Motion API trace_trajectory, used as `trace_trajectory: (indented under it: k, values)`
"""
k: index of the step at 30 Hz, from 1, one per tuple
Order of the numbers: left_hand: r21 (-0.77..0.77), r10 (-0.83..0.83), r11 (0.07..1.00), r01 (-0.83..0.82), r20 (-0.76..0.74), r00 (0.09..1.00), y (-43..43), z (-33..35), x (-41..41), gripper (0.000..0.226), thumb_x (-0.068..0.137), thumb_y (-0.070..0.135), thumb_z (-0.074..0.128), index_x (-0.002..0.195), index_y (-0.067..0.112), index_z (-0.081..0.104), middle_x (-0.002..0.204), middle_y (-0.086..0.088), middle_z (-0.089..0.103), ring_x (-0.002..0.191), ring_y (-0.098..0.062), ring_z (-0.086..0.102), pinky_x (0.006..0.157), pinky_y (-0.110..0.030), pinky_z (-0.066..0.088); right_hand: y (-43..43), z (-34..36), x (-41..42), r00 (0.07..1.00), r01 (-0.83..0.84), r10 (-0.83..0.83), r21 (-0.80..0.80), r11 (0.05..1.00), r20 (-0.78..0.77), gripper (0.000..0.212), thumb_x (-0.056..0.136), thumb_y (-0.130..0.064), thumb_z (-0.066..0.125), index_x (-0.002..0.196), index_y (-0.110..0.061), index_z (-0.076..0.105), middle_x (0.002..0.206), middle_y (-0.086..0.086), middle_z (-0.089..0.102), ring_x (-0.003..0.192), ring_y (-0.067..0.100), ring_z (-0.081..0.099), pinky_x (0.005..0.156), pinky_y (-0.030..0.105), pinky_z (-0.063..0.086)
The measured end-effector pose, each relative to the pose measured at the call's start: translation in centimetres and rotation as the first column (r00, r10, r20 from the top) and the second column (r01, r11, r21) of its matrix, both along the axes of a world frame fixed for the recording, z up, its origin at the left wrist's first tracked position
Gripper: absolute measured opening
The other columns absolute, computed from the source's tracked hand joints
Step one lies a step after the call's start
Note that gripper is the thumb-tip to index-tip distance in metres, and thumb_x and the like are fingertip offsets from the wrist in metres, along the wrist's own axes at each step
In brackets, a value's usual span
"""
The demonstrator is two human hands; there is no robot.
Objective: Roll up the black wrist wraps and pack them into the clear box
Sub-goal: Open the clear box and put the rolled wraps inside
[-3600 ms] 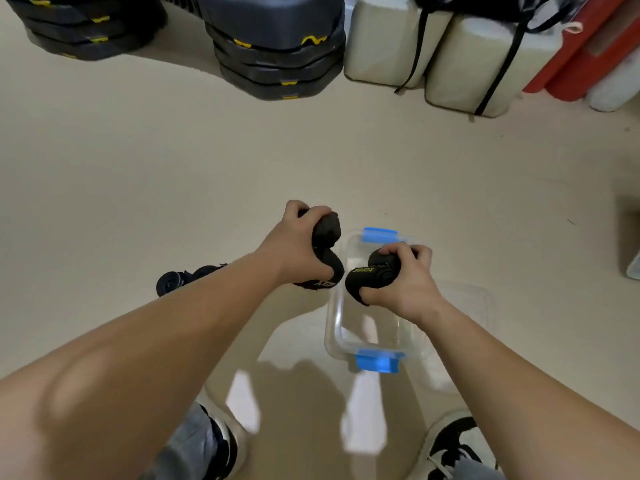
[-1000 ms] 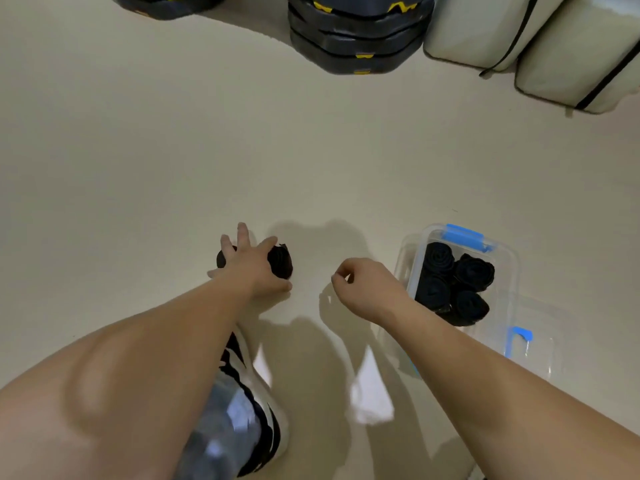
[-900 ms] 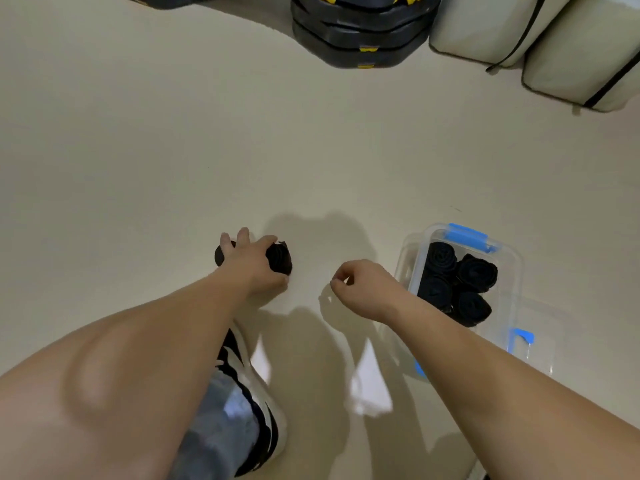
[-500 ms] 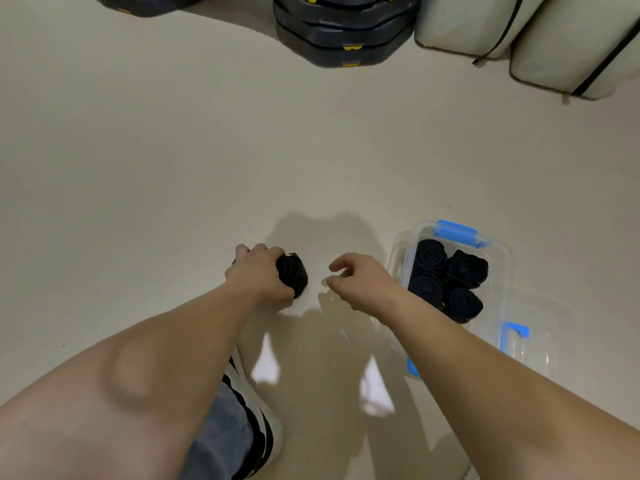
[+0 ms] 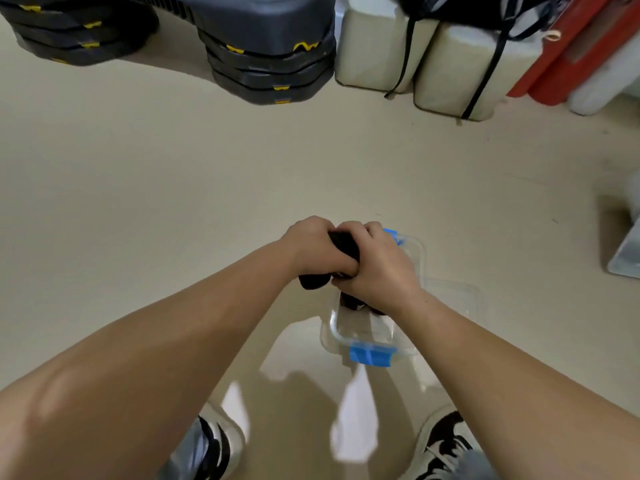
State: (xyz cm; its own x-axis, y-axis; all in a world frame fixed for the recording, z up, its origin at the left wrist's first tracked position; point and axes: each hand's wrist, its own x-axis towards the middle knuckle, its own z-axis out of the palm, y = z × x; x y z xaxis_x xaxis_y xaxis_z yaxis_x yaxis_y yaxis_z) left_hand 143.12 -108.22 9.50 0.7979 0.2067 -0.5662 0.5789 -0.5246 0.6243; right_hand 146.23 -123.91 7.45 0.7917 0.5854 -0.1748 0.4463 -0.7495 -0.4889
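Both hands have come together over the clear box (image 5: 333, 329) since half a second ago, when the left hand gripped a roll on the floor to the box's left and the right hand hovered empty. The camera has also tipped up, bringing more of the gear along the far side into the head view. Now the left hand (image 5: 310, 249) has its fingers curled round a rolled wrist wrap (image 5: 343, 244), and the right hand (image 5: 375, 273) closes over the same bundle from the other side, touching the left. This is probably to squeeze the roll tight so it cannot spring open while it is steered down into a gap. A black bulge shows below the left palm; whether it is the same wrap or a second one I cannot tell. Inside the box, under the right wrist, packed rolls (image 5: 351, 302) show in part. Four were visible earlier, but the hands hide the count now. Counted: two hands; two blue latches, a near latch (image 5: 370, 355) and a far latch (image 5: 391, 233); what looks like one clear lid (image 5: 457, 294) just beside the box on its right; two shoes (image 5: 216, 448); two stacks of step platforms (image 5: 273, 67); two beige bags (image 5: 453, 74) with black straps.
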Motion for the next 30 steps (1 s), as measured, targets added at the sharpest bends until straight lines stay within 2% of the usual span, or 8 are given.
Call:
trace_trajectory:
  k: [3, 5, 9, 14, 18, 21, 26, 30]
  values:
    - [-0.170, -0.022, 0.985, 0.018, -0.017, 1.000, -2.9, 0.0, 0.1, 0.048, 0.064, 0.026, 0.096, 0.100, 0.011, 0.068, 0.092, -0.003, 0.064, 0.080, -0.021, 0.065, 0.066, -0.035, 0.059, -4.5, 0.4, -0.1, 0.971, 0.210, -0.213, -0.034, 0.977, -0.110, 0.078, 0.066, -0.038, 0.084, 0.134, -0.038, 0.045, 0.122, -0.004, 0.050, 0.110, 0.021, 0.058, 0.084, 0.038, 0.055]
    - [-0.245, -0.063, 0.968, 0.059, -0.011, 0.998, -4.5, -0.2, 0.6, 0.045, 0.069, 0.013, 0.094, 0.107, 0.008, 0.070, 0.098, -0.004, 0.066, 0.083, -0.021, 0.066, 0.074, -0.041, 0.065, -7.2, 0.2, -0.5, 0.907, 0.358, -0.342, 0.024, 0.933, -0.247, 0.084, 0.059, -0.047, 0.083, 0.134, -0.036, 0.045, 0.123, -0.003, 0.054, 0.108, 0.019, 0.062, 0.091, 0.038, 0.056]
    - [-0.165, -0.280, 0.948, 0.272, -0.030, 0.959, -7.2, -1.8, 1.3, 0.057, 0.075, -0.002, 0.080, 0.127, 0.015, 0.066, 0.120, -0.006, 0.069, 0.102, -0.024, 0.071, 0.081, -0.035, 0.062, -10.8, -1.0, -0.9, 0.789, 0.450, -0.393, 0.008, 0.893, -0.472, 0.070, 0.063, -0.035, 0.086, 0.126, -0.034, 0.056, 0.116, -0.005, 0.070, 0.100, 0.015, 0.071, 0.091, 0.037, 0.061]
    - [0.039, -0.492, 0.862, 0.506, -0.181, 0.852, -8.4, -4.0, 0.7, 0.033, 0.084, 0.001, 0.072, 0.115, 0.011, 0.070, 0.104, -0.009, 0.072, 0.096, -0.027, 0.069, 0.073, -0.032, 0.057, -10.6, -2.3, -1.3, 0.733, 0.354, -0.321, -0.066, 0.933, -0.600, 0.052, 0.065, -0.031, 0.088, 0.110, -0.032, 0.062, 0.101, -0.005, 0.075, 0.094, 0.016, 0.073, 0.087, 0.036, 0.062]
    - [0.102, -0.513, 0.844, 0.527, -0.137, 0.848, -7.7, -5.6, 0.0, 0.029, 0.091, 0.008, 0.064, 0.119, 0.013, 0.069, 0.111, -0.010, 0.072, 0.102, -0.029, 0.068, 0.085, -0.036, 0.055, -8.7, -3.5, -0.6, 0.707, 0.278, -0.300, -0.138, 0.951, -0.641, 0.042, 0.068, -0.034, 0.084, 0.103, -0.020, 0.066, 0.095, 0.000, 0.076, 0.090, 0.020, 0.075, 0.085, 0.042, 0.062]
    - [0.125, -0.549, 0.819, 0.560, -0.113, 0.828, -7.5, -6.8, -0.4, 0.030, 0.090, 0.011, 0.068, 0.120, 0.013, 0.067, 0.112, -0.010, 0.069, 0.103, -0.031, 0.066, 0.084, -0.036, 0.053, -8.2, -4.2, 0.3, 0.684, 0.236, -0.280, -0.158, 0.959, -0.674, 0.021, 0.079, -0.016, 0.082, 0.092, -0.014, 0.065, 0.086, 0.003, 0.069, 0.078, 0.019, 0.066, 0.075, 0.036, 0.058]
    - [0.208, -0.638, 0.736, 0.644, -0.106, 0.763, -7.4, -7.9, 0.2, 0.023, 0.088, 0.012, 0.072, 0.109, 0.015, 0.062, 0.112, -0.009, 0.064, 0.095, -0.028, 0.063, 0.076, -0.035, 0.049, -7.6, -5.6, 1.2, 0.757, 0.123, -0.253, -0.250, 0.960, -0.602, 0.056, 0.072, -0.020, 0.084, 0.113, -0.017, 0.047, 0.104, 0.006, 0.065, 0.087, 0.020, 0.064, 0.070, 0.032, 0.052]
    - [0.383, -0.664, 0.648, 0.658, -0.140, 0.735, -7.7, -8.0, 0.2, 0.022, 0.090, 0.015, 0.071, 0.111, 0.017, 0.062, 0.111, -0.005, 0.063, 0.099, -0.026, 0.062, 0.073, -0.036, 0.047, -7.4, -5.9, 0.8, 0.857, 0.021, -0.147, -0.251, 0.968, -0.494, 0.058, 0.077, -0.027, 0.083, 0.115, -0.016, 0.041, 0.102, 0.005, 0.062, 0.084, 0.019, 0.062, 0.068, 0.033, 0.051]
